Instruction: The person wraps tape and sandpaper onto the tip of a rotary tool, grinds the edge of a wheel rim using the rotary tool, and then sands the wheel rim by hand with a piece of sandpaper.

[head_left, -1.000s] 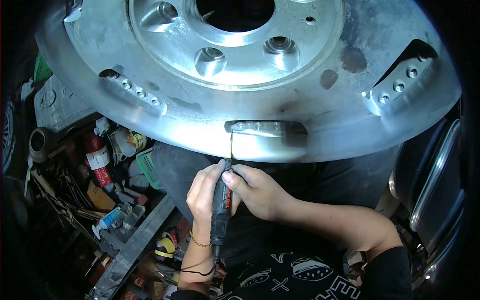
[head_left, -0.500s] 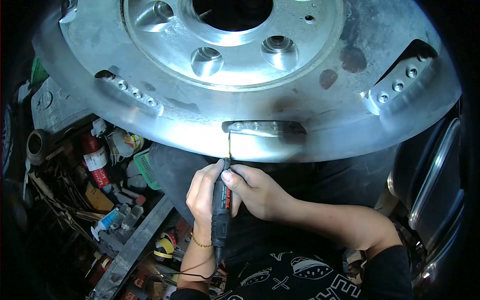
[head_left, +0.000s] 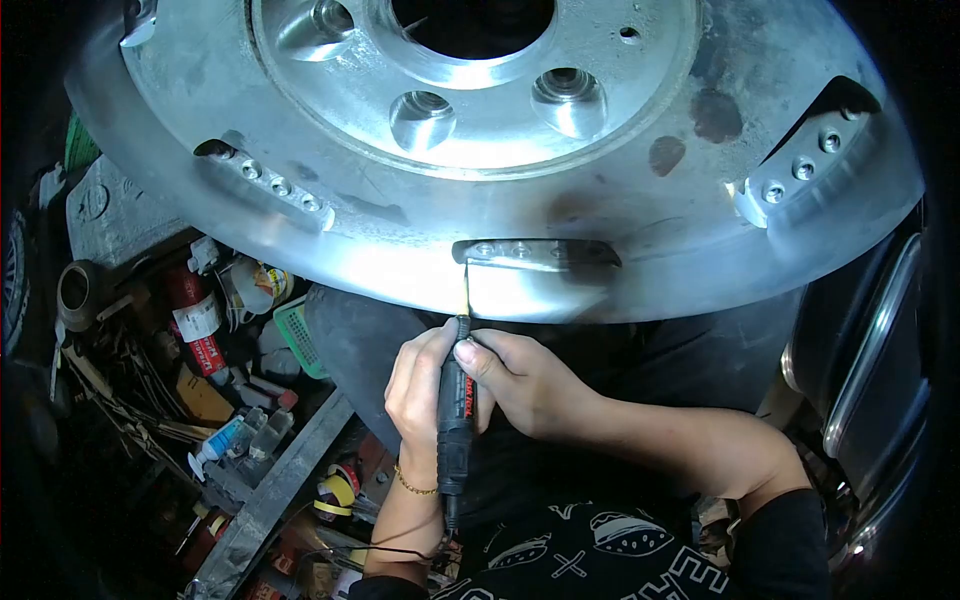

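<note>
Both of my hands hold a black corded rotary tool [head_left: 456, 425] with red lettering. My left hand [head_left: 415, 385] wraps round its body from the left. From the right, my right hand [head_left: 525, 380] closes on its front end, thumb pressed near the collar. A thin brass-coloured bit [head_left: 464, 292] points away from me, its dark tip at the left end of a slot [head_left: 540, 252] in a large round metal disc [head_left: 360, 250]. Recessed screw holes line the slot. The disc's rim lies just beyond my fingers.
More slots with screw holes cut the disc at left and right [head_left: 805, 168]. On the left are a red bottle [head_left: 195, 310], a tape roll [head_left: 77, 288], a green basket [head_left: 300, 338] and a metal beam [head_left: 270, 490]. A black chair with chrome trim [head_left: 870, 340] stands at right.
The whole view has shifted slightly, with the disc, hands and tool appearing a little further right. The bit stays at the slot's left end, and both hands keep their grip.
</note>
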A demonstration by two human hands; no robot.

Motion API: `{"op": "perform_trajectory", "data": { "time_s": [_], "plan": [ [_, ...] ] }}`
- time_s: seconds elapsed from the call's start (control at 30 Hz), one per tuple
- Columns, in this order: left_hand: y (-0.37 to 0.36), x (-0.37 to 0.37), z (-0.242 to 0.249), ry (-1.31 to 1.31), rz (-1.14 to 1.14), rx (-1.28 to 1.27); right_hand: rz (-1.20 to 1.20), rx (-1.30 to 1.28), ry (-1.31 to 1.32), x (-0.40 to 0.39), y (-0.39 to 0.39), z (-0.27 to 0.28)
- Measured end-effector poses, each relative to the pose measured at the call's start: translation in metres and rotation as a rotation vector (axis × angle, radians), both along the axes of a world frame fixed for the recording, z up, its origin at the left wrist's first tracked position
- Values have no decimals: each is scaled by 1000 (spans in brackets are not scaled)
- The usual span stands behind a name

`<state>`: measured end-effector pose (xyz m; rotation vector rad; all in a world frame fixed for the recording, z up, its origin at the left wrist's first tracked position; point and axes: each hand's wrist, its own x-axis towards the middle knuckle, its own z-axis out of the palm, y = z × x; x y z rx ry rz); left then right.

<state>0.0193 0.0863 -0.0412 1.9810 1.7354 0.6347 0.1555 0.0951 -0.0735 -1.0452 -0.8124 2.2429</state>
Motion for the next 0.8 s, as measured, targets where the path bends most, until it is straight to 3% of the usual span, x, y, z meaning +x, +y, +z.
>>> {"op": "perform_trajectory", "data": {
  "time_s": [0.13,0.8],
  "plan": [
    [2,-1,-2,-20,-46,-3,66,-100,12,8,4,8],
    [1,1,-2,6,-38,20,38,-37,-23,5,2,5]
  ]
}}
